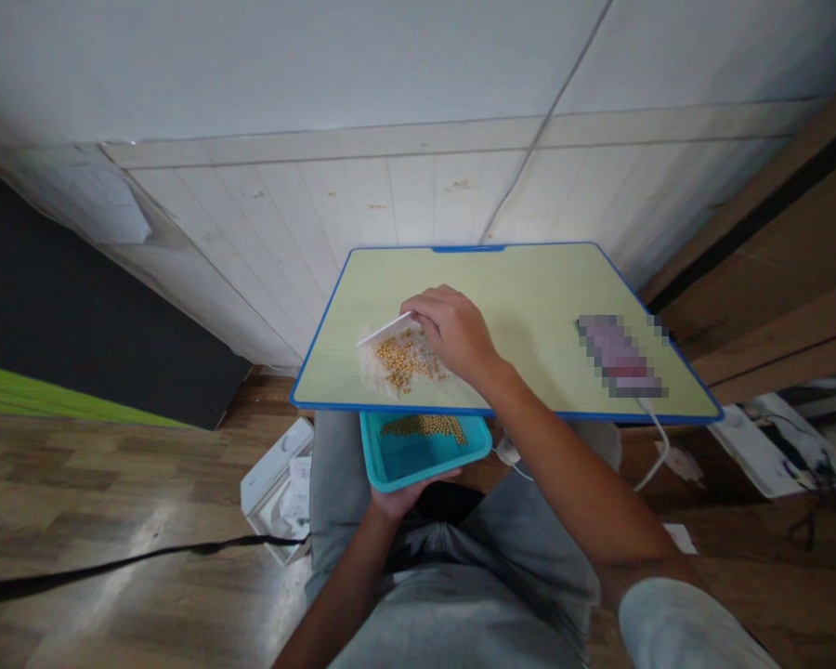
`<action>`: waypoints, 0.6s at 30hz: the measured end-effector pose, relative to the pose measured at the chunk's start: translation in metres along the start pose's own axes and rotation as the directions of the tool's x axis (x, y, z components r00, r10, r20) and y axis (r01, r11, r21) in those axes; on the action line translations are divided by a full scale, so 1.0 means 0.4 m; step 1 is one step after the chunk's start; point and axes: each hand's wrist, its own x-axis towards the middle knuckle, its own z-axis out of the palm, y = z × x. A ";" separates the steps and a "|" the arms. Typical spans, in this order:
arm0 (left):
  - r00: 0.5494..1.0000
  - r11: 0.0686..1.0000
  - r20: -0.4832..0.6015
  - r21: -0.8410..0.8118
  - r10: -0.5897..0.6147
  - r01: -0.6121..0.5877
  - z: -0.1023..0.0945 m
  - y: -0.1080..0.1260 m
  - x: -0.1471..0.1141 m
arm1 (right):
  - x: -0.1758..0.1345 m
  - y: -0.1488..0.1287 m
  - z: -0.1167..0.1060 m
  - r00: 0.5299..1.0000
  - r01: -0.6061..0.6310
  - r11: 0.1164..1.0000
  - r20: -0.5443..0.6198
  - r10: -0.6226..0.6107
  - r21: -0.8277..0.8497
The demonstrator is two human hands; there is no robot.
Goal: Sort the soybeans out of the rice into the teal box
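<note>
My right hand (456, 333) is closed on a thin white card (386, 329), which stands on edge over the table. Just in front of the card lies a spread of yellow beans (398, 360) mixed with pale grains that look like rice (374, 373). Below the table's front edge, my left hand (404, 500) grips a turquoise plastic bin (398, 478) from underneath and at its near side. Several yellow beans (428, 426) rest inside the bin, toward its far side. The fingers under the bin are partly hidden.
The small table (529, 288) has a pale yellow top and blue rim. A blurred-out flat object (620, 358) with a white cable (661, 446) lies on its right side. White boxes (279, 478) sit on the wooden floor at left. A panelled wall (424, 195) stands behind.
</note>
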 end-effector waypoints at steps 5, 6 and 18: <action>0.999 0.999 0.022 0.028 0.027 -0.027 -0.007 -0.001 0.003 | 0.001 0.002 0.005 0.998 0.013 1.000 0.053 -0.014 0.020; 0.999 0.999 0.028 0.029 0.024 -0.025 -0.011 -0.001 0.004 | -0.002 0.004 0.001 0.998 0.016 1.000 0.056 -0.018 0.027; 0.994 0.995 0.103 0.088 0.028 -0.037 -0.031 -0.005 0.020 | -0.036 0.047 -0.114 0.988 0.118 0.986 0.088 -0.129 0.115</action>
